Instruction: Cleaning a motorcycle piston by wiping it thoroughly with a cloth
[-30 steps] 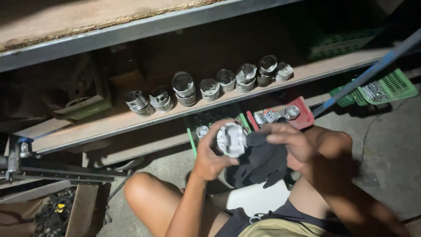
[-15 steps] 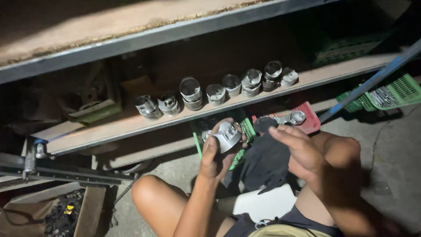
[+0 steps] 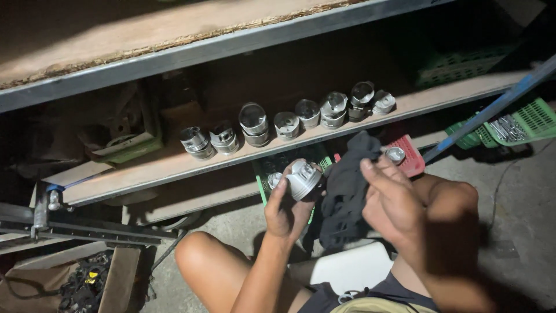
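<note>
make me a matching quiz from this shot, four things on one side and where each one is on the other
Things:
1. metal piston
2. dark rag
3. row of pistons
4. green basket

Places:
A. on the floor at far right
B. standing along the wooden shelf
C. in the left hand
D. in the right hand

Pairs: 1-C, 2-D, 3-B, 4-A

The piston [image 3: 303,178] is dull grey metal, the rag [image 3: 346,191] dark matt cloth; the shelf [image 3: 174,165] at centre is rough wood, the red basket [image 3: 410,157] plastic
</note>
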